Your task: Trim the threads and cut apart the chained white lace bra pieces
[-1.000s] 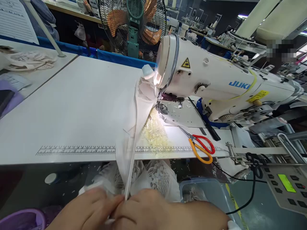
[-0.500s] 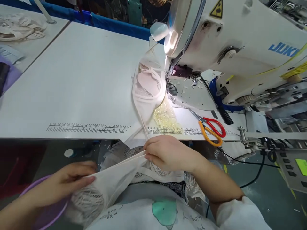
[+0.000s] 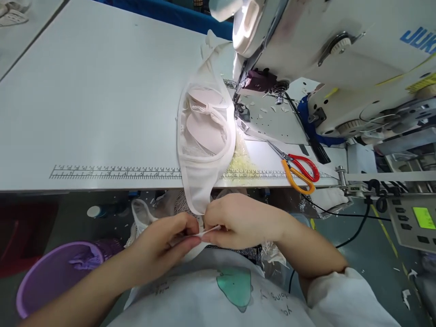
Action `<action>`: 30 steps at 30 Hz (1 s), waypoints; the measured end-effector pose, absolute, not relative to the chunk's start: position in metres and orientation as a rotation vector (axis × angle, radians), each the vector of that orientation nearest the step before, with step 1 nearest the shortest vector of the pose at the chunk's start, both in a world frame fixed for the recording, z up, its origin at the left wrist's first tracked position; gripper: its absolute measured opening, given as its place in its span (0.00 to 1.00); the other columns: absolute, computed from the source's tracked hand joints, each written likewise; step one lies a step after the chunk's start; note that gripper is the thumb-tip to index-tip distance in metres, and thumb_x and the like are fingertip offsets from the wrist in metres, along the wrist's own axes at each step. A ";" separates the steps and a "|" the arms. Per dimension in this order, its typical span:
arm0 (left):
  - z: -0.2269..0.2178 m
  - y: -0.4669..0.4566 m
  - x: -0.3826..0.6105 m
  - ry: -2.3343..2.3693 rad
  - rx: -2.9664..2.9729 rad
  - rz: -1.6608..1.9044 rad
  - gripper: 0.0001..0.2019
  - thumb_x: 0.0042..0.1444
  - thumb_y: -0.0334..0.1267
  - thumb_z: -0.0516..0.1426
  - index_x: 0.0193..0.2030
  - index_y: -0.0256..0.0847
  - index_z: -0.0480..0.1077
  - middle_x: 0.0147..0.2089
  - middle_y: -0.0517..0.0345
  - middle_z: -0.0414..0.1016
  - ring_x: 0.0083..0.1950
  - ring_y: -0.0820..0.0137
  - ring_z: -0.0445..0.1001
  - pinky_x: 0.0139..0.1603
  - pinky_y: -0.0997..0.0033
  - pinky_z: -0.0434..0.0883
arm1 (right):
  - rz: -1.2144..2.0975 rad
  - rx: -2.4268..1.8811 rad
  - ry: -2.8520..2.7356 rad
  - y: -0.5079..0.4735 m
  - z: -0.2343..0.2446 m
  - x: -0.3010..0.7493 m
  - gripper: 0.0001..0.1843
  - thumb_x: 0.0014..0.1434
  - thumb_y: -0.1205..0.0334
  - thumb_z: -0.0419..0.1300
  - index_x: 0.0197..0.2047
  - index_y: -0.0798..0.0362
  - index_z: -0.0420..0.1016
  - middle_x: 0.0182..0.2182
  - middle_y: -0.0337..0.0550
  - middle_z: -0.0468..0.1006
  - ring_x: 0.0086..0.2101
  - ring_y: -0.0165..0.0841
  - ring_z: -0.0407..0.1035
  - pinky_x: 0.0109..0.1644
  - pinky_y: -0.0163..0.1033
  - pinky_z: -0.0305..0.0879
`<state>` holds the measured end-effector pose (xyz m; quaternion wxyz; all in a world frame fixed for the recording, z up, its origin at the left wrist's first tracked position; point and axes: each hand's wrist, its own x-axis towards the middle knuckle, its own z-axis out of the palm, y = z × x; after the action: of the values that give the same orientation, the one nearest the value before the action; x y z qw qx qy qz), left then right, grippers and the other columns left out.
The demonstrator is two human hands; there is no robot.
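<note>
Between them, my left hand (image 3: 157,240) and right hand (image 3: 240,220) pinch a white fabric edge (image 3: 208,231) below the white bra (image 3: 207,133) overhanging the table (image 3: 102,100), seemingly aligning that edge, so my next move probably calls for a flat, even hold.

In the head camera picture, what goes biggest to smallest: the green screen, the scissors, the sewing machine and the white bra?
1. Sewing machine, even though the picture cuts some off
2. White bra
3. Scissors
4. Green screen
</note>
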<state>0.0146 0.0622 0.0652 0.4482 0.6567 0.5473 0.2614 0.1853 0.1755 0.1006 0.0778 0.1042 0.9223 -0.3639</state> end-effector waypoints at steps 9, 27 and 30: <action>0.060 0.064 0.022 1.343 1.127 0.780 0.05 0.55 0.39 0.55 0.30 0.42 0.66 0.25 0.64 0.63 0.24 0.76 0.59 0.22 0.80 0.59 | -1.415 0.393 2.579 0.199 0.102 0.192 0.09 0.56 0.63 0.52 0.25 0.54 0.64 0.23 0.34 0.67 0.25 0.25 0.61 0.28 0.31 0.54; 0.057 0.070 0.016 1.218 0.871 0.742 0.10 0.50 0.42 0.61 0.24 0.40 0.68 0.22 0.64 0.63 0.22 0.77 0.57 0.21 0.82 0.56 | -1.560 0.357 2.551 0.205 0.096 0.189 0.08 0.54 0.57 0.53 0.29 0.52 0.62 0.25 0.35 0.72 0.26 0.28 0.65 0.26 0.31 0.56; 0.049 0.065 0.010 1.209 0.829 0.759 0.11 0.49 0.43 0.62 0.25 0.40 0.67 0.22 0.64 0.62 0.23 0.77 0.57 0.22 0.81 0.55 | -1.557 0.339 2.576 0.204 0.097 0.186 0.09 0.54 0.56 0.53 0.29 0.52 0.62 0.24 0.34 0.71 0.25 0.27 0.64 0.25 0.31 0.55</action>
<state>0.0101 0.0652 0.0494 0.6784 0.3690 0.5380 0.3377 0.1861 0.2036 0.0970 0.0563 0.1117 0.8491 -0.5131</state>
